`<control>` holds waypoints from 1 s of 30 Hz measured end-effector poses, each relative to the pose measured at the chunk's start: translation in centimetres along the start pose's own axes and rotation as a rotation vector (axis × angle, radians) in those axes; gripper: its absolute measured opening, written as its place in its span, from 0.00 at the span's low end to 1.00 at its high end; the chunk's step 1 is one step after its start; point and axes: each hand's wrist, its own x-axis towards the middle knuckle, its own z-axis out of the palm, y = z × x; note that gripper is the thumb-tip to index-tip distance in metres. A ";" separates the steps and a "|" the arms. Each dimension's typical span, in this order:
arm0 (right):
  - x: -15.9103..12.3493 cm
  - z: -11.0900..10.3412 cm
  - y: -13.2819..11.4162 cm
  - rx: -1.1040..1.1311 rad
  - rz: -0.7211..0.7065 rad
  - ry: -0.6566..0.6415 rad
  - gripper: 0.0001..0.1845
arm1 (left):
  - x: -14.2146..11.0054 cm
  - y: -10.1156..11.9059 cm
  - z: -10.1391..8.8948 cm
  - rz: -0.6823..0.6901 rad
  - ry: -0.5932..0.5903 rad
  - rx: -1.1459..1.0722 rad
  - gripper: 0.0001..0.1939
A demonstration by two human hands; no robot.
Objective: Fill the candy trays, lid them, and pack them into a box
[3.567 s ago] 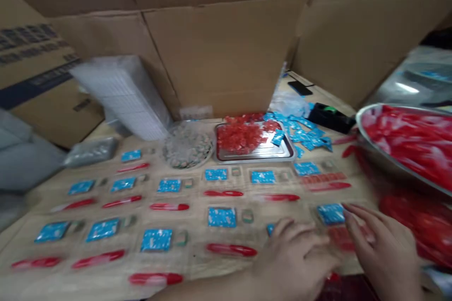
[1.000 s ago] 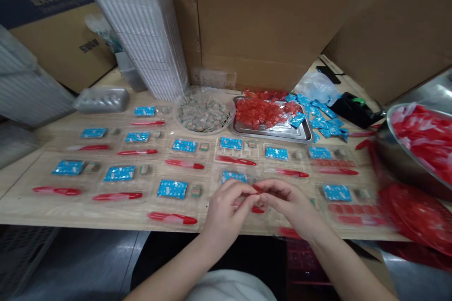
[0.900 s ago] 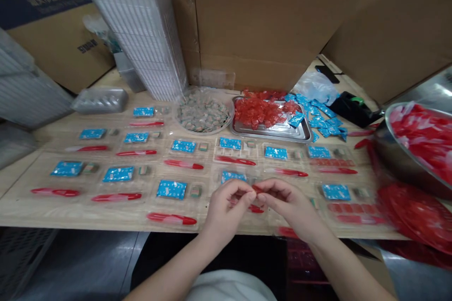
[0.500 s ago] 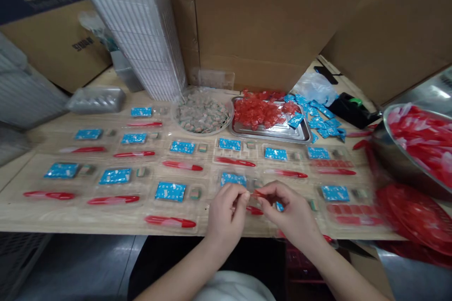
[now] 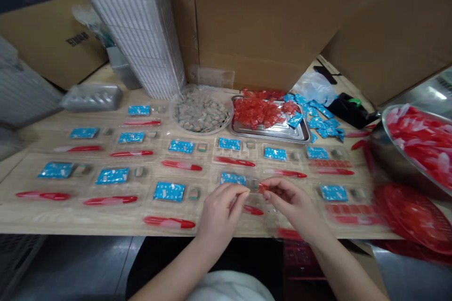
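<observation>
My left hand (image 5: 221,214) and my right hand (image 5: 287,202) hover close together over a clear plastic tray (image 5: 243,197) at the table's front edge. The right hand pinches a small red wrapped piece (image 5: 262,187) between thumb and fingers. The left hand's fingers are curled in a pinch just left of it; I cannot make out anything in them. A blue packet (image 5: 233,178) and a red stick (image 5: 252,209) lie in the tray under the hands.
Several clear trays with blue packets and red sticks cover the wooden table (image 5: 106,218). At the back stand a dish of grey-green pieces (image 5: 201,112), a steel tray of red pieces (image 5: 271,117) and loose blue packets (image 5: 323,122). A steel bowl of red items (image 5: 420,146) sits right. Cardboard boxes (image 5: 261,19) wall the back.
The hands have drawn slightly apart; the red piece now sits in the right hand's pinch, clear of the left fingers. The view has tilted a little.
</observation>
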 end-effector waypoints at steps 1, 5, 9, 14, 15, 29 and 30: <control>-0.2 0.2 0.0 0.000 -0.011 -0.008 0.13 | 0.1 0.2 0.1 0.014 -0.006 -0.010 0.07; -0.4 -0.1 0.3 -0.005 -0.005 -0.045 0.13 | 0.1 0.6 0.4 0.050 -0.048 0.017 0.07; 0.5 -1.7 1.0 -0.355 -0.179 0.058 0.09 | -1.2 -0.2 0.7 0.103 -0.036 0.153 0.07; 2.4 -1.8 1.3 -0.822 -0.531 -0.008 0.10 | -2.8 -1.7 1.3 0.158 -0.107 0.341 0.08; 2.7 -1.6 1.2 -0.870 -0.570 -0.057 0.10 | -2.8 -1.8 1.3 0.162 -0.120 0.358 0.09; 3.5 -0.3 1.4 -0.989 -0.645 -0.116 0.13 | -2.6 -2.7 1.1 0.163 -0.148 0.301 0.08; 3.1 -0.5 1.2 -0.951 -0.644 -0.089 0.14 | -2.5 -2.3 0.9 0.143 -0.132 0.257 0.09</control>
